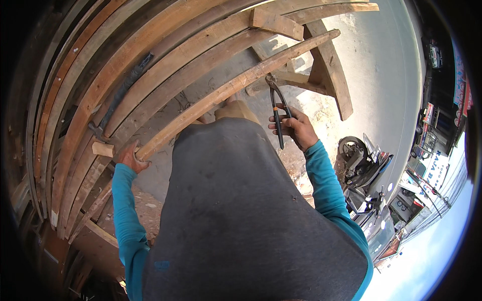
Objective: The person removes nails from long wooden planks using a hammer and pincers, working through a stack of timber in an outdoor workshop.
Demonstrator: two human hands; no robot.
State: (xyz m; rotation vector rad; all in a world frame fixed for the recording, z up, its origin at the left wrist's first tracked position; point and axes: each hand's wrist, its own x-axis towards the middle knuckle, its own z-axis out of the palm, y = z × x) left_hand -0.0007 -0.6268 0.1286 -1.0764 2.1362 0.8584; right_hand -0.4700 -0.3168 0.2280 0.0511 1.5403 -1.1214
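Observation:
A long wooden beam [226,94] slants across in front of me, from lower left to upper right. My left hand [131,156] grips its near left end, fingers closed around the wood. In my right hand [299,129] is a pair of pincers [275,103] with dark handles and an orange band. Their handles stand somewhat apart, and their metal jaws touch or nearly touch the beam's edge toward its right part. Whether the jaws hold a nail cannot be made out.
Several long planks [100,95] lie side by side at the left. A hammer [123,95] with a dark wrapped handle rests on them. A wooden trestle [329,70] stands at the upper right. Parked motorcycles [359,160] are at the right, beside a grey road [386,65].

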